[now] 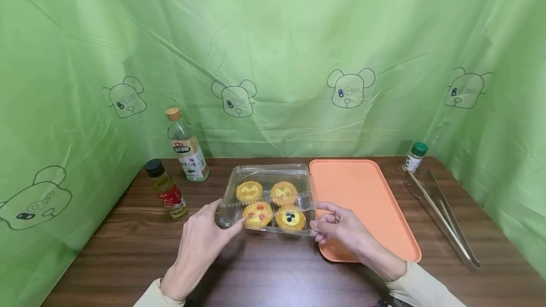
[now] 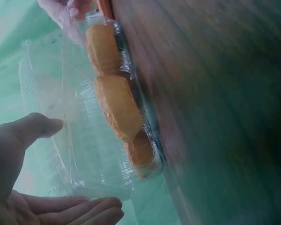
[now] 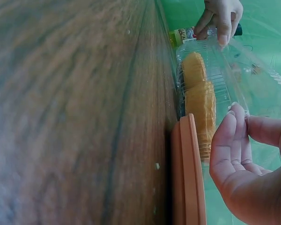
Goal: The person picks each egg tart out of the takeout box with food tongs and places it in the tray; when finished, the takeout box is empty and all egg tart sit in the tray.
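Head view, clear container (image 1: 266,172) (four tarts (image 1: 257,213) inside), long axis left-right

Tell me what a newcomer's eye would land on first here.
First, probably, the four golden tarts in the clear plastic container near the centre of the head view, with the left hand touching its left end and the right hand pinching its right edge. Next, likely the bright orange tray to its right, then the green cloth behind the table, printed with cartoon animal faces.
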A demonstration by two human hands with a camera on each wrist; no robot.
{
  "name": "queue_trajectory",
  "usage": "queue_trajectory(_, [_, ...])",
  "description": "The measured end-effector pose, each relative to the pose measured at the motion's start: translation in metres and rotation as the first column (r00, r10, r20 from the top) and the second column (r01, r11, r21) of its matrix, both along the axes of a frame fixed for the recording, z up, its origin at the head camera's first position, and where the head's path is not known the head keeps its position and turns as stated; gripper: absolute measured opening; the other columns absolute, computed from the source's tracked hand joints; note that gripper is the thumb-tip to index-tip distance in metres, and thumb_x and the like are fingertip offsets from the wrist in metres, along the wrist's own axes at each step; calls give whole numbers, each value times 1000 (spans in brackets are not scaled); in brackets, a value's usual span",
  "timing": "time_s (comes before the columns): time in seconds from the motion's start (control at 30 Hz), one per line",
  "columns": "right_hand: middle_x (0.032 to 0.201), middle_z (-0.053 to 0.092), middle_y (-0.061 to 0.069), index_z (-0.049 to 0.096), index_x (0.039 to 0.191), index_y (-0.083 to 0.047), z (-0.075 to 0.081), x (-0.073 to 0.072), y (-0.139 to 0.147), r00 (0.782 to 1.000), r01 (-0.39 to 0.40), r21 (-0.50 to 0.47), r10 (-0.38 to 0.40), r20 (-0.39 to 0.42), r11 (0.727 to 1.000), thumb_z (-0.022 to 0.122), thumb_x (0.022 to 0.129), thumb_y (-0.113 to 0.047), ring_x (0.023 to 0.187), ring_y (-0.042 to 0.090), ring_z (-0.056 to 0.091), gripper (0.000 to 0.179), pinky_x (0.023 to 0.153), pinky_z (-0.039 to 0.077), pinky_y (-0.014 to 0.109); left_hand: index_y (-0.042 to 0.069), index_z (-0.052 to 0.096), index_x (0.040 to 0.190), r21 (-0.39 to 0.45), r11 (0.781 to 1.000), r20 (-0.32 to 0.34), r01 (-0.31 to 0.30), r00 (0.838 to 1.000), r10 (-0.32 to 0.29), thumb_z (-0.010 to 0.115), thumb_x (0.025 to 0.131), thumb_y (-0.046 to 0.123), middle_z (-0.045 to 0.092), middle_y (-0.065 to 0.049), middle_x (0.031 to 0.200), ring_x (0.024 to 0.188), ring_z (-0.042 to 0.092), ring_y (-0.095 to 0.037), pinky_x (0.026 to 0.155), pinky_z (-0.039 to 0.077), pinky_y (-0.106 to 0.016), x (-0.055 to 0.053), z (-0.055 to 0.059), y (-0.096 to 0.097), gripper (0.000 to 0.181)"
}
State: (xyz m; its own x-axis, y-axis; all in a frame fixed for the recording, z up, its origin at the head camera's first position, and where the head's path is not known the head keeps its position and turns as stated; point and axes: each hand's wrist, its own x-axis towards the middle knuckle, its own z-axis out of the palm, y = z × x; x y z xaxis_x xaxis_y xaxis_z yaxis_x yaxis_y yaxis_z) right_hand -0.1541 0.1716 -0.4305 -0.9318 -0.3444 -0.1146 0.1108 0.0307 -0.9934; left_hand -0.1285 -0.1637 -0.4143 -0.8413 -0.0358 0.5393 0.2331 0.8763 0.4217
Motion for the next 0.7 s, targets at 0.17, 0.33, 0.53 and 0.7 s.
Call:
queue_trajectory(0.17, [84, 70, 15, 41, 155, 9, 0, -1, 1, 1000, -3, -18, 3, 2, 1000, 76, 97, -3, 71, 22, 69, 69, 66, 61, 29, 1, 79, 102, -8, 1000, 26, 8, 1000, -7, 95, 75, 34, 76, -8, 82, 66, 70, -26, 57, 58, -48, -1, 3, -3, 45])
queue_trajectory(0.33, [85, 70, 16, 39, 156, 10, 0, -2, 1, 1000, 3, -5, -3, 3, 1000, 76, 97, -3, 71, 22, 69, 71, 66, 61, 30, 4, 80, 94, -3, 1000, 69, 23, 997, -23, 94, 77, 30, 74, 0, 73, 59, 67, -19, 56, 56, -45, -1, 8, -7, 34])
queue_trajectory(0.53, [84, 70, 16, 40, 155, 9, 0, -2, 2, 1000, -1, -2, 1, -7, 1000, 76, 97, -3, 71, 23, 69, 70, 66, 61, 30, 5, 80, 90, 3, 999, 131, 44, 990, -44, 93, 77, 22, 71, 7, 68, 57, 59, -7, 54, 51, -36, 0, 13, -8, 24])
queue_trajectory(0.7, [84, 69, 15, 41, 155, 10, -1, -2, 2, 1000, -7, -2, 7, -19, 1000, 76, 96, -3, 72, 24, 69, 70, 67, 63, 31, 5, 79, 87, -1, 998, 148, 61, 987, -61, 91, 78, 14, 72, 5, 71, 59, 62, -8, 55, 54, -38, 3, 16, -8, 18])
